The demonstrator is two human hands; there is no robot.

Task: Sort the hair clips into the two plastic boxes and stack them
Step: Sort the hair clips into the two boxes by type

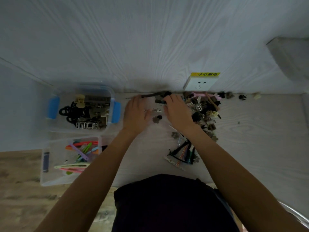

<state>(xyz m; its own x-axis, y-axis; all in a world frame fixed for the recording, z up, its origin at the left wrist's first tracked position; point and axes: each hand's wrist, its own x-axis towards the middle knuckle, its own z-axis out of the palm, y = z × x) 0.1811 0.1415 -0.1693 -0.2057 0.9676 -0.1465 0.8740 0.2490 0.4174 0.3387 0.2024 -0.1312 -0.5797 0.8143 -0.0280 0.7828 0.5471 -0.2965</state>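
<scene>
Pale wood-grain laminate covers both the table and the wall behind it, where a white socket sits under a yellow warning label.

Unsorted hair clips lie heaped against the wall at the right of the work area, mostly dark claw types with a pink one on top. A smaller bunch of long flat clips lies nearer the person, and a few strays, among them a small grey flower-shaped clip, rest between the hands.

The right hand reaches to the wall edge, its fingertips pinched on a small dark clip. The left hand lies palm-down just beside it, fingers spread and loose, touching a long dark clip at the wall; I cannot tell whether it grips it.

At the left stand the two boxes, touching or nearly so. The far box, with blue latches, holds dark and metal claw clips and black ties. The near box holds long coloured snap clips, and part of it overhangs the table edge above the floor.

Sorting is well under way but far from done: much of the heap remains, and stacking has not begun. The next move likely calls for lifting the pinched clip clear and carrying it left across the other hand to the far box, since it looks like the dark claw kind.
</scene>
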